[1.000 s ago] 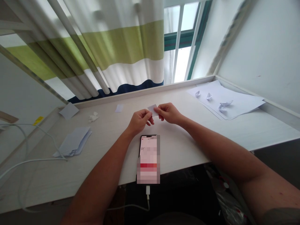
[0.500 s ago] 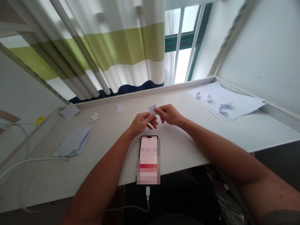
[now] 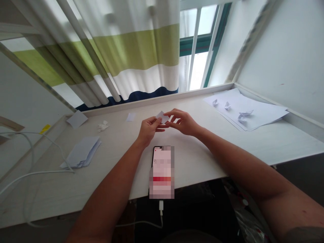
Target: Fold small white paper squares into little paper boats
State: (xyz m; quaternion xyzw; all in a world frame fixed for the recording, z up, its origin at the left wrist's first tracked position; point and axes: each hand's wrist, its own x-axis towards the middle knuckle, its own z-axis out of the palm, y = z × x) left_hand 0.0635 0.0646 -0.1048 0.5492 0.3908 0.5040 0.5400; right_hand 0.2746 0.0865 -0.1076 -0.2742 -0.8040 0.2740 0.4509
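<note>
Above the desk, a small white square of paper, turned like a diamond, is between my hands. My left hand pinches its lower left part, thumb on top and the other fingers beneath. At the right side, my right hand has curved, parted fingers, with a fingertip at the upper edge and the thumb near the lower corner. Whether the paper has a crease is too small to make out. A phone lies just below my hands, its screen partly blurred out.
Folded paper pieces sit on large white sheets at right. At left are a paper stack, a crumpled paper and loose squares. A white cable hangs by the desk's front edge.
The paper has shifted slightly left and tilted into a diamond. My right hand has gone from a tight pinch to spread fingers at its right side. The left fingers have straightened somewhat.
</note>
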